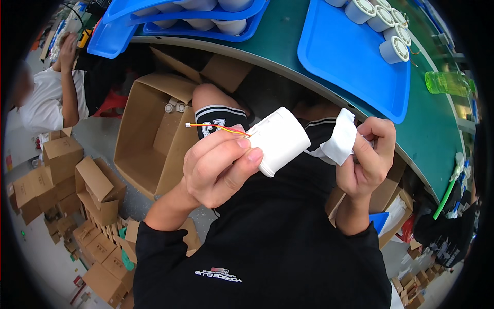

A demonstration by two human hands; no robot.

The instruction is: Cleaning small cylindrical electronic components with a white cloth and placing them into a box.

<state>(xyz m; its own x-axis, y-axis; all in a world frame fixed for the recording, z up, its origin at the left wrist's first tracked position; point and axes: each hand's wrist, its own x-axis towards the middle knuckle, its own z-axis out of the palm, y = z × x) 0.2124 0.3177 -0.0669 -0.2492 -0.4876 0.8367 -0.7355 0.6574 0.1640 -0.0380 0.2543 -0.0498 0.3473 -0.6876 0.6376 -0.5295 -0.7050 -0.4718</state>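
Observation:
In front of my chest, my left hand [218,167] is closed on a white plastic cylinder [283,141], held tilted. Thin red and yellow wires [218,127] ending in a small white connector stick out past my fingers. To its right, my right hand [368,154] pinches a white cloth or wipe [340,136], which hangs beside the cylinder with a small gap between them at the top. Part of the cloth is hidden behind my right fingers.
A blue tray [350,67] with several white cylindrical parts [382,19] lies on the green table [278,36]. Stacked blue trays [247,32] stand farther left. An open cardboard box [149,134] sits below. A green bottle [448,83] is at right; another person [56,98] sits at left.

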